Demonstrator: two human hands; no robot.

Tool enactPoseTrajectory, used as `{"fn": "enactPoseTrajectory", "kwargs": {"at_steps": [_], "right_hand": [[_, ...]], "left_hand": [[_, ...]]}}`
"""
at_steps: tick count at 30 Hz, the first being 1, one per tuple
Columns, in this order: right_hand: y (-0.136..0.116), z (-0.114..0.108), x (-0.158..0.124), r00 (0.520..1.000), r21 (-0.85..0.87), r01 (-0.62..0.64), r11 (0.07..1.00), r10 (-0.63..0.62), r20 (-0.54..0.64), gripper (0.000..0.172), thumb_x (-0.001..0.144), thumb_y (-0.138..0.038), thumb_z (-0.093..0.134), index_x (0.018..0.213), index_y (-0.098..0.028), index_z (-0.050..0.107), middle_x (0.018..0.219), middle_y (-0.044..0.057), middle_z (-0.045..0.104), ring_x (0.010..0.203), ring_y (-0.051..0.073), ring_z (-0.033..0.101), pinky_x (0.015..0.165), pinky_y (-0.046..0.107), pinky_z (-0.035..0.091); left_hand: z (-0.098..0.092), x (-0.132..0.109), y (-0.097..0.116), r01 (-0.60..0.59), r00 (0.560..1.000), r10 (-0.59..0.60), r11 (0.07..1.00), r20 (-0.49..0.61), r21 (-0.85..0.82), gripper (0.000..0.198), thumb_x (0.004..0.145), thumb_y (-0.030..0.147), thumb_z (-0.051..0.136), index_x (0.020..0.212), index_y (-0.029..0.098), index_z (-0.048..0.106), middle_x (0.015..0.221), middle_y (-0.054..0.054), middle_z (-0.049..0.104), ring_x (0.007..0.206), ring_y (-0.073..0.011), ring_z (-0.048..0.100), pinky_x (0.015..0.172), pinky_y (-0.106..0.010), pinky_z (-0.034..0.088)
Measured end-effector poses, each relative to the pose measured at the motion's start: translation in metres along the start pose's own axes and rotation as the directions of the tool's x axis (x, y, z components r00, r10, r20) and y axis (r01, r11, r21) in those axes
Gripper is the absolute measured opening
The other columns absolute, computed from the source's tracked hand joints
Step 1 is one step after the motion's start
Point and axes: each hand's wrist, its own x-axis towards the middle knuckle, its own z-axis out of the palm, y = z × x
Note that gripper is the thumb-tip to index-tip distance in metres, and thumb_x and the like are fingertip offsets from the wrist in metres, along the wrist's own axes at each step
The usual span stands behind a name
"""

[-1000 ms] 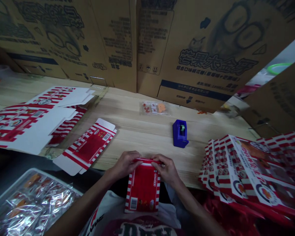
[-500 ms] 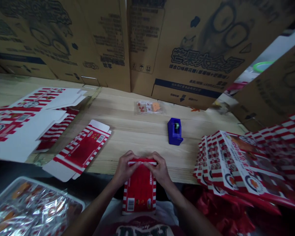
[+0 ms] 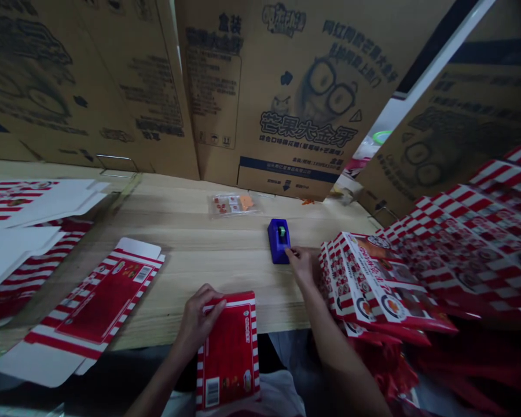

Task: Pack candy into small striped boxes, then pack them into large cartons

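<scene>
My left hand [image 3: 200, 315] grips the top left corner of a red-and-white striped carton [image 3: 230, 353] that stands against the wooden table's [image 3: 191, 255] front edge, over my lap. My right hand [image 3: 300, 263] has reached forward to the blue tape dispenser [image 3: 278, 240], its fingertips touching the near right end. The fingers are bent together at the dispenser; whether they pinch any tape is hidden.
A flat unfolded carton [image 3: 95, 301] lies left of my left hand, with more flat blanks [image 3: 21, 231] at the far left. Stacks of finished striped cartons [image 3: 417, 266] crowd the right. A small clear packet [image 3: 232, 204] lies ahead, before tall brown shipping boxes [image 3: 286, 98].
My right hand has let go of the carton's top and moved forward-right to the tape dispenser. My left hand stays on the carton. The view has swung rightward.
</scene>
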Motion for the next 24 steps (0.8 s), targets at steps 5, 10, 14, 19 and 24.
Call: {"fn": "enactPoseTrajectory", "kwargs": {"at_steps": [5,10,14,19,24], "right_hand": [[0.007,0.019,-0.004,0.995,0.112,0.012,0.994,-0.001,-0.098,0.033,0.067,-0.049,0.060,0.062,-0.017,0.067,0.059,0.003,0.062,0.062,0.019,0.056,0.056,0.028,0.043],[0.016,0.021,-0.038,0.979,0.245,0.034,0.969,0.017,-0.202,0.033,0.071,-0.049,0.060,0.067,-0.016,0.066,0.075,0.006,0.064,0.077,0.021,0.058,0.067,0.032,0.048],[0.027,0.022,-0.062,0.969,0.325,0.006,0.946,0.075,-0.235,0.028,0.070,-0.044,0.064,0.067,-0.016,0.064,0.087,0.008,0.063,0.084,0.020,0.058,0.073,0.034,0.048],[0.039,0.026,-0.061,0.974,0.369,-0.054,0.928,0.130,-0.186,0.028,0.067,-0.044,0.063,0.062,-0.017,0.060,0.070,0.003,0.058,0.070,0.017,0.054,0.066,0.032,0.046],[0.031,0.010,-0.065,0.994,0.381,-0.108,0.918,0.099,0.044,0.030,0.069,-0.047,0.060,0.061,-0.018,0.058,0.062,0.001,0.054,0.062,0.016,0.051,0.063,0.032,0.045]], "left_hand": [[0.000,0.000,0.002,-0.004,1.000,0.005,1.000,-0.026,0.018,0.017,0.088,0.030,0.056,0.079,0.018,0.065,0.076,-0.003,0.058,0.074,-0.0172,0.059,0.067,-0.028,0.045],[-0.002,0.002,0.002,0.008,1.000,-0.007,0.999,-0.029,0.037,0.016,0.088,0.029,0.055,0.080,0.019,0.064,0.077,-0.003,0.058,0.074,-0.0175,0.059,0.068,-0.028,0.045],[-0.002,0.001,0.000,0.016,0.999,-0.014,0.998,-0.029,0.063,0.014,0.088,0.028,0.055,0.079,0.019,0.062,0.077,-0.003,0.058,0.074,-0.0176,0.058,0.068,-0.028,0.044],[-0.001,0.001,0.000,0.011,0.999,-0.009,0.998,-0.032,0.060,0.014,0.088,0.027,0.054,0.077,0.019,0.057,0.076,-0.002,0.057,0.074,-0.0167,0.056,0.068,-0.028,0.043],[0.002,0.001,0.003,0.001,1.000,0.000,1.000,-0.028,0.007,0.015,0.089,0.026,0.053,0.076,0.018,0.058,0.075,-0.002,0.056,0.073,-0.0159,0.055,0.068,-0.028,0.042]]}}
